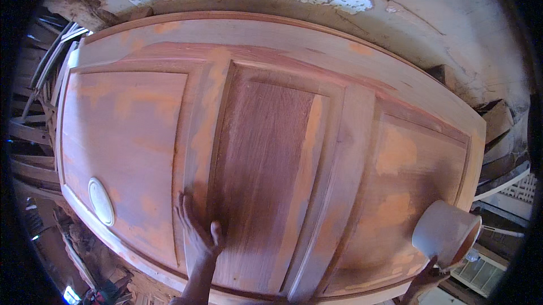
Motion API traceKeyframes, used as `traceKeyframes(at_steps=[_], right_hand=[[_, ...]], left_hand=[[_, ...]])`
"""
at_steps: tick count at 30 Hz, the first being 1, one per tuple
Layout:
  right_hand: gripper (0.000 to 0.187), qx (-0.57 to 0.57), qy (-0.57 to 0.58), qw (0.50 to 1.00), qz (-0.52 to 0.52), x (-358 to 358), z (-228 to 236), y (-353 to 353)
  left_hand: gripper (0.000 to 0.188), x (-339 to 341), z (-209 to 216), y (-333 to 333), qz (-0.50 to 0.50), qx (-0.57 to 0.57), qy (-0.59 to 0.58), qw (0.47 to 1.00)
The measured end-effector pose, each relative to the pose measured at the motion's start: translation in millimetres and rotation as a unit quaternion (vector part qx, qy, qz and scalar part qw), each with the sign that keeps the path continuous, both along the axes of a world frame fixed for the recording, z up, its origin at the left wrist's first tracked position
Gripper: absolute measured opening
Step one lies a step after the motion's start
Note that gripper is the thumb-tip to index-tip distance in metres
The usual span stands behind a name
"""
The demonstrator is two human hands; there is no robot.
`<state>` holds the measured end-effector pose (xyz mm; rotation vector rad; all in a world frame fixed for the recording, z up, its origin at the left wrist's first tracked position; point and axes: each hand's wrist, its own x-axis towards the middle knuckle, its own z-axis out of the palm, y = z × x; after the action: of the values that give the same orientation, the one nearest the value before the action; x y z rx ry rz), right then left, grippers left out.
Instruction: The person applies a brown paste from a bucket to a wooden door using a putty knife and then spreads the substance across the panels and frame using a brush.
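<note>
A large wooden panelled piece, like a door (266, 180), lies in front of me, with orange filler-like patches smeared over its panels and rails. My left hand (199, 231) is over the upright strip between the left and middle panels, fingers stretched and thumb apart, holding nothing. At the lower right, my right hand (428, 279) is at the lower edge of a pale round tub (441, 230), fingers against its rim. The tub is tilted, its mouth facing right, with a brownish-orange inside partly visible. An oval white lid (102, 202) lies on the left panel.
Behind the far edge stands a worn pale wall (441, 28) with peeling white paint. Stacked wooden pieces (34, 152) lie beyond the left end. Wooden blocks (498, 121) and pale slats stand past the right end.
</note>
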<state>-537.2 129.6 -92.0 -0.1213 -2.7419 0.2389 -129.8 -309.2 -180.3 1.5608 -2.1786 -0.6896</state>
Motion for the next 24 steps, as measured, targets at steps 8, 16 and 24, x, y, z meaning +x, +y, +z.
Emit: traceKeyframes(at_steps=[8, 16, 24], right_hand=[[0.071, -0.048, 0.105, 0.985, 0.132, -1.2, -5.0, 1.6], [0.062, 0.034, -0.011, 0.996, 0.082, 18.5, 46.2, -56.8], [0.048, -0.054, -0.095, 0.990, 0.092, 94.6, 64.7, -61.6]], left_hand=[[0.098, 0.7, 2.1, 1.0, -0.014, 0.025, -0.040, 0.999], [0.100, -6.1, 6.4, -5.3, -0.016, -0.034, -0.007, 0.999], [0.093, -3.8, 13.9, -4.6, -0.001, -0.037, 0.014, 0.999]])
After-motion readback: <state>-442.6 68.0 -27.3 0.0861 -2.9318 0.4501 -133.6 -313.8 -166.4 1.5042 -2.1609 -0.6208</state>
